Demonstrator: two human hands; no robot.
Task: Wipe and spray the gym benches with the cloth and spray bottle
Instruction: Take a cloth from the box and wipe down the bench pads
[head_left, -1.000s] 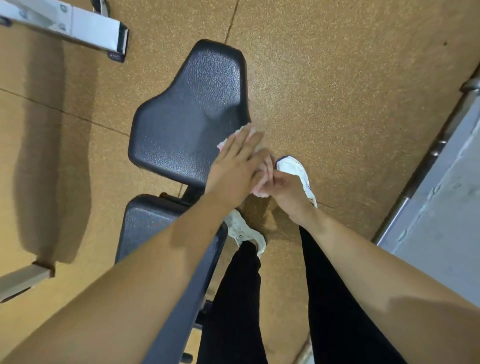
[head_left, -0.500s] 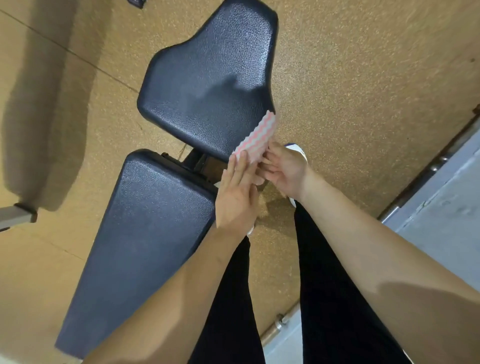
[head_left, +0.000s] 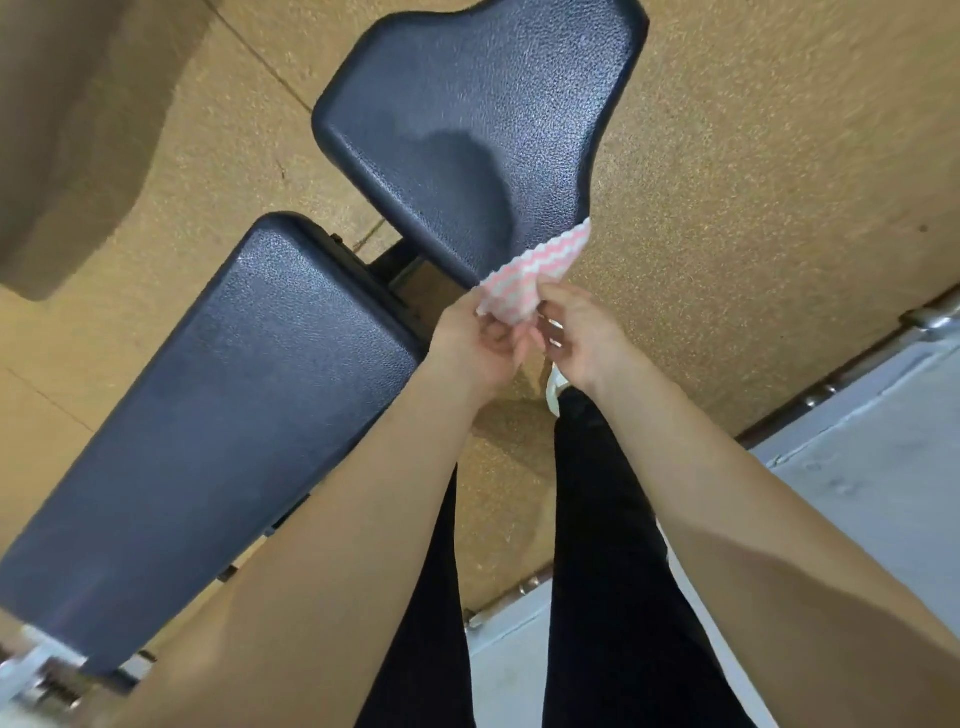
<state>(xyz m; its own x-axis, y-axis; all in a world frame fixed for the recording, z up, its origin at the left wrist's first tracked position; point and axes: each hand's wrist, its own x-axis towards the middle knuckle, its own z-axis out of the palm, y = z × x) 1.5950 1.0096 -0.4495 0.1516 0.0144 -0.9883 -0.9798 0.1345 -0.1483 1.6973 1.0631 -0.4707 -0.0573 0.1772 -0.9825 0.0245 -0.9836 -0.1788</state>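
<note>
The bench pads (head_left: 467, 119) are black pebbled vinyl with a faint sheen, the cloth (head_left: 530, 273) a soft pink-and-white zigzag weave, the floor (head_left: 753, 156) speckled, matt and grainy

**What we are wearing**

We are wearing black trousers (head_left: 613, 571), plain and close-fitting, with both legs running from the middle of the view down to six o'clock. At seven o'clock from our right hand (head_left: 582, 340) a white shoe (head_left: 551, 387) is peeking out, only its edge showing past the trouser leg. Our left forearm (head_left: 322, 545) and right forearm (head_left: 727, 493) are showing bare all the way to the frame edge. Our left hand (head_left: 475, 345) is going bare too, like the right.
</note>
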